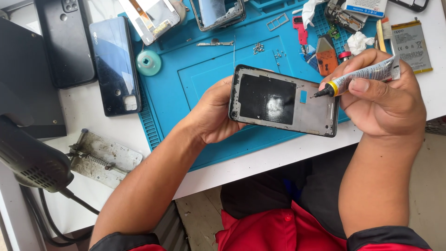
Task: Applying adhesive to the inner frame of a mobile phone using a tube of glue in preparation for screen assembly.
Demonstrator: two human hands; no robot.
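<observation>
My left hand point(213, 114) holds an opened phone frame point(284, 100) by its left end, tilted above the blue work mat point(204, 79). The frame is grey with a black rectangle inside and a small blue patch. My right hand point(385, 100) grips a small glue tube point(364, 74) with a yellow collar and black nozzle. The nozzle tip touches the frame's inner surface near its right side.
Two dark phone back covers point(114, 65) lie left of the mat. A metal holder point(104, 158) and a black tool with a cable point(32, 160) sit at the left. A battery point(411, 44), small screws point(259, 47), phone parts and an orange pick point(326, 60) lie at the back.
</observation>
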